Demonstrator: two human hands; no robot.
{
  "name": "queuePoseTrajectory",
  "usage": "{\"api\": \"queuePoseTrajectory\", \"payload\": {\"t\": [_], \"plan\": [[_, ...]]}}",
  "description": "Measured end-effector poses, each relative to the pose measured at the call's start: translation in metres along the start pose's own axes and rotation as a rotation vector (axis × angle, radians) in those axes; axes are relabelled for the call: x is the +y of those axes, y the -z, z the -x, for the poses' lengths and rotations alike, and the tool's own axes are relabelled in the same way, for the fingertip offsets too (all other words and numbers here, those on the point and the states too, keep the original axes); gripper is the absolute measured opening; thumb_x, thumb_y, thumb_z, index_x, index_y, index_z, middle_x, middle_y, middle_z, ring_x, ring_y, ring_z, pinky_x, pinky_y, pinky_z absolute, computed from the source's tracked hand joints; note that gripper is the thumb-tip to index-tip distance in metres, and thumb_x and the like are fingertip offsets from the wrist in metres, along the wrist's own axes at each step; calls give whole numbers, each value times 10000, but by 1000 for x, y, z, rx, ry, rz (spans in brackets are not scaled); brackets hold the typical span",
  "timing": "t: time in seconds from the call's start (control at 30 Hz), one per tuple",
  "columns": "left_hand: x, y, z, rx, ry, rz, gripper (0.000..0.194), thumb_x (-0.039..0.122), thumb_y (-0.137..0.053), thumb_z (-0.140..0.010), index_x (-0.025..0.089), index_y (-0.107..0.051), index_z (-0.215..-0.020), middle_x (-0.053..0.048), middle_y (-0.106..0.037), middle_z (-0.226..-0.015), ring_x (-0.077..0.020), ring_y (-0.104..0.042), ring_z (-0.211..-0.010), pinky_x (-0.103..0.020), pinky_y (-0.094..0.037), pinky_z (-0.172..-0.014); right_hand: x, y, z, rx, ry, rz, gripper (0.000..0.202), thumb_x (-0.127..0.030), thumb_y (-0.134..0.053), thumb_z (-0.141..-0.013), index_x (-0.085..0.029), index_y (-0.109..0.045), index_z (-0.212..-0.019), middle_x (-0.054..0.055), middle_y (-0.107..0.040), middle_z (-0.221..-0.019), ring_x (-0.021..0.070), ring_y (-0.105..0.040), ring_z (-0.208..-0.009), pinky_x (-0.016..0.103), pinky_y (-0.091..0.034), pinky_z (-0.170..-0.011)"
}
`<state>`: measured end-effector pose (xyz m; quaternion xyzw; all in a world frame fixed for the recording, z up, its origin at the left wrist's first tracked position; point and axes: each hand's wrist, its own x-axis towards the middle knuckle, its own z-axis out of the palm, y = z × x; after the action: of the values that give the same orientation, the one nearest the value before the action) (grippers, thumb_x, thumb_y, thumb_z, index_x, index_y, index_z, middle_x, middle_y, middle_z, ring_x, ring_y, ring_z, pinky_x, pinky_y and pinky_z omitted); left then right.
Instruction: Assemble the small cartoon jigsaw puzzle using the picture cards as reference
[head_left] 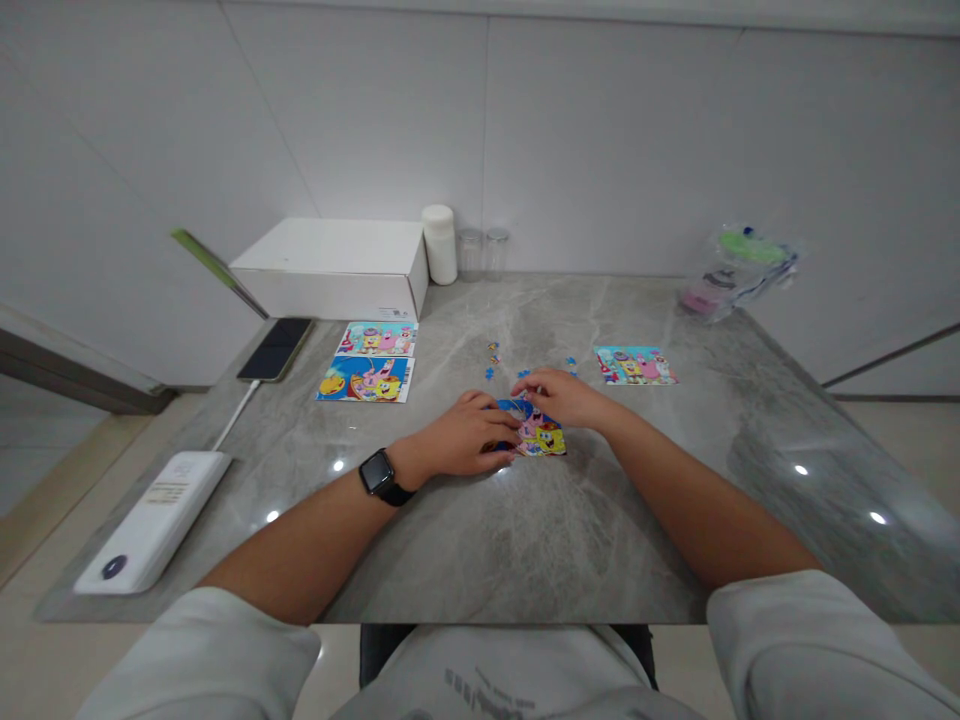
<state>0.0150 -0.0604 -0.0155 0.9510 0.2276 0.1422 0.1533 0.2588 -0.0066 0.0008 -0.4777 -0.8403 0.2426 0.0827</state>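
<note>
A partly assembled cartoon jigsaw puzzle (551,440), blue, pink and yellow, lies flat on the grey marbled table (465,560). My left hand (480,435), with a black watch (381,475) on its wrist, rests palm down at the puzzle's left edge, fingers apart and touching it. At the upper edge, my right hand (559,397) has its fingers bent down and drawn together over the puzzle. Whatever is under those fingertips is hidden. Just beyond the hands are several loose pieces, among them a blue puzzle piece (571,361) and a multicoloured puzzle piece (493,347).
Two picture cards, a pastel card (379,339) and a blue card (365,381), lie left; another card (636,366) lies right. A white box (330,260), white bottle (440,245) and two glasses (484,255) stand behind. A phone (276,349), power bank (156,520) and plastic bag (735,272) flank the sides.
</note>
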Motion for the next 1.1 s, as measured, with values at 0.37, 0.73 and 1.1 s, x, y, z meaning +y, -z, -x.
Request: {"api": "queuePoseTrajectory", "payload": {"t": [0.37, 0.73, 1.1], "plan": [[0, 0, 1, 2, 2, -16, 310, 465, -589, -1030, 322, -764, -1242, -50, -721, -1373, -268, -609, -1192, -467, -368, -1083, 2, -3, 1, 14, -114, -145, 163, -102, -631, -881, -192, -701, -997, 14, -747, -892, 138, -675, -773, 221, -478, -688], [1, 1, 1, -19, -2, -30, 337, 481, -569, -1042, 312, -751, -1269, -53, -707, -1397, -271, -599, -1208, -469, -370, -1087, 0, 2, 1, -24, -113, -120, 76, -142, -711, -856, -199, -739, -899, -1, -761, -828, 134, -687, -741, 216, -471, -671], [2, 2, 1, -5, -30, -43, 318, 461, -566, -1049, 298, -748, -1253, -50, -719, -1381, -260, -616, -1206, -451, -380, -1071, -1, 2, 2, -55, -102, -94, 106, -117, -690, -859, -204, -743, -888, -1, -772, -806, 141, -708, -754, 217, -480, -673]]}}
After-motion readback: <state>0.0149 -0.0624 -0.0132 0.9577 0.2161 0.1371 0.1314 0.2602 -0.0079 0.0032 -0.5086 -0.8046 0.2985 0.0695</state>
